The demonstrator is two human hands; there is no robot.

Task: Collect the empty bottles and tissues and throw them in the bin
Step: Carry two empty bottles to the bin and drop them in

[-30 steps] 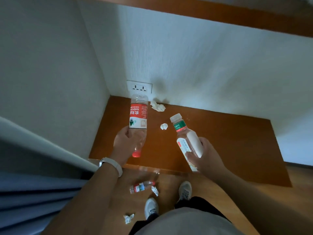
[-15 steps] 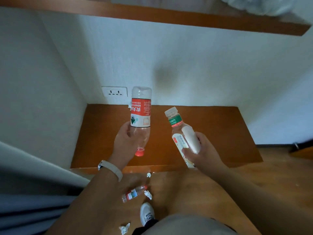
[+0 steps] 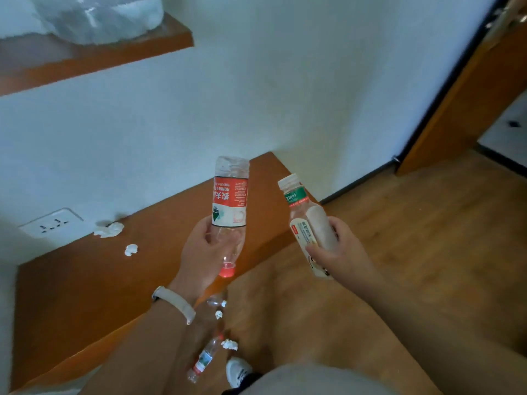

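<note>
Swung rightward with both bottles, left hand clamped round inverted red-label bottle, right hand round milky bottle; light, crushable, best gripped mid-body

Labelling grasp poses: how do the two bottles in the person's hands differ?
The red-label bottle in the left hand is upside down, red cap at the bottom; the white-cap bottle in the right hand points cap-up, tilted left. The red-label bottle is clear and see-through; the white-cap bottle looks opaque and pale, with a green neck band. The left hand grips near the neck, the right near the base. Both are plastic, capped and held off the floor.
</note>
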